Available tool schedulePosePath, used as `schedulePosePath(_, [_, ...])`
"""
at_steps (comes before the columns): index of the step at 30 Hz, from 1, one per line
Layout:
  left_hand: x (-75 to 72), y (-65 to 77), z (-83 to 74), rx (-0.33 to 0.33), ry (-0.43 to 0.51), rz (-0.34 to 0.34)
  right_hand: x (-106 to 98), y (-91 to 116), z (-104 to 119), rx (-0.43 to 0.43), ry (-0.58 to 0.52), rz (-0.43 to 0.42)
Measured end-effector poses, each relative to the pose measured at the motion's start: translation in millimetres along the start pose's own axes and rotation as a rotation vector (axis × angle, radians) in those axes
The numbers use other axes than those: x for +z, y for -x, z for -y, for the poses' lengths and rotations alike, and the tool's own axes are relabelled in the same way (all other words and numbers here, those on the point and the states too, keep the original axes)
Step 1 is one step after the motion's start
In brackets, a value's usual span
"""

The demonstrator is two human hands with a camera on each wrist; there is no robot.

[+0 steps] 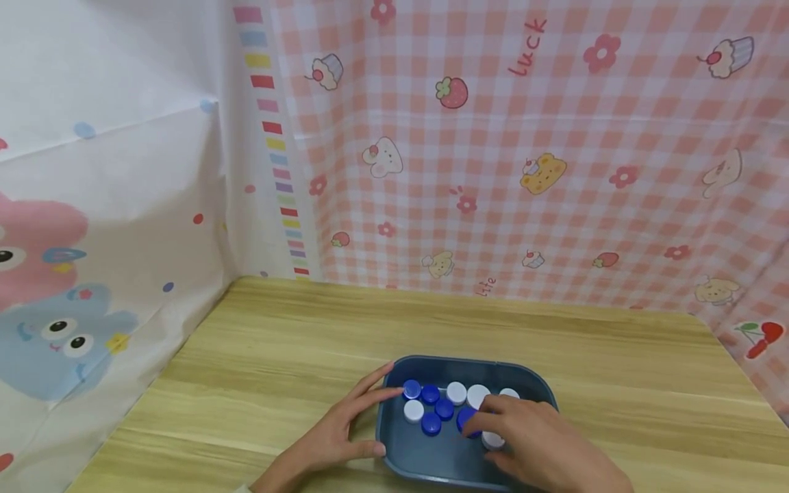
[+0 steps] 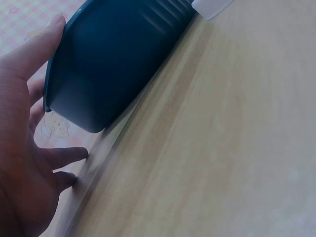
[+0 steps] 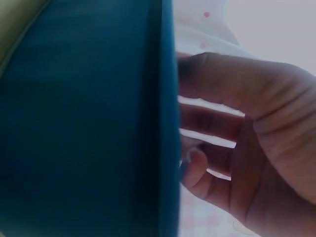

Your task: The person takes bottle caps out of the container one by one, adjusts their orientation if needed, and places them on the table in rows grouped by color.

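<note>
A dark blue tray (image 1: 444,472) holds several blue and white bottle caps at the near side of the wooden table. My left hand (image 1: 335,428) touches the tray's left end, thumb at the rim and one fingertip reaching inside beside a blue cap (image 1: 411,390). In the left wrist view, its thumb (image 2: 47,42) lies along the tray's corner. Over the right half of the tray, my right hand (image 1: 536,438) bends its fingers; one fingertip touches a blue cap (image 1: 466,418). Close by its thumb sits a white cap (image 1: 493,440). The right wrist view has the tray wall (image 3: 89,118) hiding these fingertips.
The wooden table (image 1: 296,329) extends behind and to both sides of the tray. A pink checked cloth (image 1: 493,137) hangs along its back edge, and a white printed cloth (image 1: 123,171) along its left side. A white piece (image 2: 212,6) shows below the tray in the left wrist view.
</note>
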State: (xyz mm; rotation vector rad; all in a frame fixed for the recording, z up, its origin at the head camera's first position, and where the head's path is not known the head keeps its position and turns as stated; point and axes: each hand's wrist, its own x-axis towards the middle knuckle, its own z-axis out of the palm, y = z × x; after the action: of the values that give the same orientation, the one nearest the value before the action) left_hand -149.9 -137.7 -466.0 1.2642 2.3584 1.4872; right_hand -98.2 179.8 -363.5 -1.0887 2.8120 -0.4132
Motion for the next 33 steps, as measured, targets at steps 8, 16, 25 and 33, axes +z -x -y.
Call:
schedulePosePath(8, [-0.7, 0.0, -0.5, 0.010, -0.005, -0.005, 6, -2, -10, 0.095, 0.012, 0.025])
schedulePosePath(16, [-0.6, -0.4, -1.1, 0.036, -0.007, -0.007, 11, -6, -16, 0.159, 0.012, 0.053])
schedulePosePath(25, [-0.7, 0.5, 0.5, 0.031, -0.010, -0.005, 21, -8, -24, 0.152, 0.013, 0.064])
schedulePosePath(33, [-0.7, 0.5, -1.9, -0.003, 0.004, 0.000, 26, -9, -27, 0.127, -0.013, 0.068])
